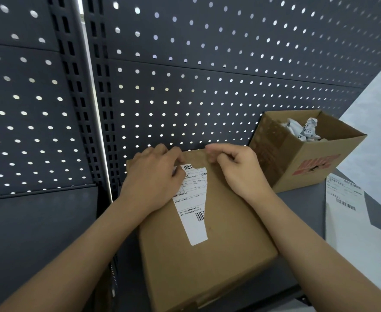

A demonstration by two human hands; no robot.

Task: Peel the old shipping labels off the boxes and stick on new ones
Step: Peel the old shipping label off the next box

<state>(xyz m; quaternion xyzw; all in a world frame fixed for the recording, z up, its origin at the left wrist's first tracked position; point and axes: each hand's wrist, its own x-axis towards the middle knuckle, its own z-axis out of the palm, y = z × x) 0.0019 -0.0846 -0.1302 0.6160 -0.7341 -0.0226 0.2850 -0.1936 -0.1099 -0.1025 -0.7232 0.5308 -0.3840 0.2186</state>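
Closest to me is a plain brown cardboard box (207, 266), matte, closed, sitting on the dark grey shelf (302, 206). Stuck on its top is what's left of the old label (194, 212): a long white strip, glossy-ish, ragged torn edge down the right side, barcodes at both ends.

The left hand (153, 183) lies palm-down over the label's upper left part, with its fingers (176, 154) curled in and pinching the label's top corner. The right hand (241, 170) is at the box's far edge, knuckles up and fingers bunched tight. They're blurry, so I honestly can't tell if they've got a scrap or nothing.

Off to the right lies a flat white sheet of labels (347, 199). Further back is an open carton (315, 163) with red print, holding crumpled paper scraps (304, 129). Behind it all is a dark perforated metal pegboard (207, 64).
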